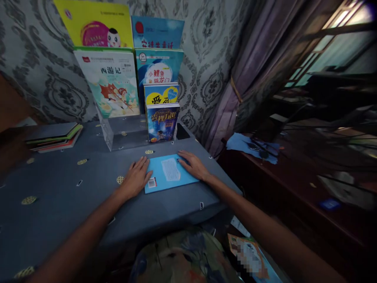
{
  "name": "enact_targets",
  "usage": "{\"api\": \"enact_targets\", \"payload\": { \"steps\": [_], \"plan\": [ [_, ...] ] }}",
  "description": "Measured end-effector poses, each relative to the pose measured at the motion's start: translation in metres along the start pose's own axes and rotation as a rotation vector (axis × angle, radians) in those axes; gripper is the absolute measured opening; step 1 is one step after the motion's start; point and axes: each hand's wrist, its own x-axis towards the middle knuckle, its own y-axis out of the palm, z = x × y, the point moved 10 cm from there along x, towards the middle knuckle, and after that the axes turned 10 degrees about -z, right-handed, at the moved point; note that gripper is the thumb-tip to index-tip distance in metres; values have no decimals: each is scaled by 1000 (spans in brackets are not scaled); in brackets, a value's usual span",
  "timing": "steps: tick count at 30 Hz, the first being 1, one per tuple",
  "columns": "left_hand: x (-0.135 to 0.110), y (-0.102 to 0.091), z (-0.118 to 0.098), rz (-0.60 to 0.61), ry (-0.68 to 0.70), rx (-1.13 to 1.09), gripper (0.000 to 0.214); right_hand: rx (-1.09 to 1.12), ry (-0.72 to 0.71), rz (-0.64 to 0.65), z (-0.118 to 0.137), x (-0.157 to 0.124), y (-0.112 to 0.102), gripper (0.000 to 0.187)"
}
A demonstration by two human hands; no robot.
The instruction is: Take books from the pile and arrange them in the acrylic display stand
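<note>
A light blue book (pixel 165 184) lies flat on the table near its front edge, back cover up, with a barcode at its lower left and a pale text panel in the middle. At its left edge rests my left hand (pixel 137 177), palm down, fingers stretched out. My right hand (pixel 194 165) lies flat over its right side, fingers extended. Neither hand grips anything. Behind the book, a clear stand (pixel 107 135) bears upright books, among them a white one (pixel 110 84) and a small dark blue one (pixel 161 124).
A stack of books (pixel 59 135) lies on the left of the grey cloth-covered table (pixel 73 204). To the right stands a dark red desk (pixel 294 188) with a blue cloth (pixel 253 147). Below the table edge, another book (pixel 250 255) is partly visible. A tied curtain (pixel 232 82) hangs behind.
</note>
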Motion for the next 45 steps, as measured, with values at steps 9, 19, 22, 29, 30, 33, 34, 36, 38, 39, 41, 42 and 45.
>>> {"api": "enact_targets", "payload": {
  "steps": [9,19,22,29,30,33,34,36,38,39,41,42,45],
  "plan": [
    [-4,-18,-12,-120,70,-42,46,59,97,-69,-18,5,-8,45],
    [-4,1,-90,38,208,100,66,173,105,-107,-17,9,-10,44],
    [-4,2,-101,60,258,201,60,202,105,-114,-14,9,-12,42],
    [-13,2,-122,76,304,394,37,267,94,-154,-2,9,-25,34],
    [-12,1,-120,72,290,382,34,282,92,-153,-3,10,-26,36],
    [-7,-8,-105,87,190,275,29,340,103,-141,-9,11,-26,54],
    [-4,-12,-98,88,139,216,28,359,114,-136,-12,11,-26,60],
    [1,-23,-81,51,32,75,26,423,147,-130,-19,11,-26,71],
    [6,-35,-68,-13,-53,-72,23,526,191,-127,-23,10,-26,75],
    [9,-40,-63,-42,-85,-139,23,582,211,-124,-23,10,-26,75],
    [12,-46,-56,-89,-125,-251,23,650,244,-125,-24,9,-27,73],
    [14,-48,-53,-109,-140,-294,24,661,253,-130,-24,9,-28,70],
    [16,-57,-46,-181,-186,-387,26,707,286,-164,-26,9,-29,59]
  ]
}}
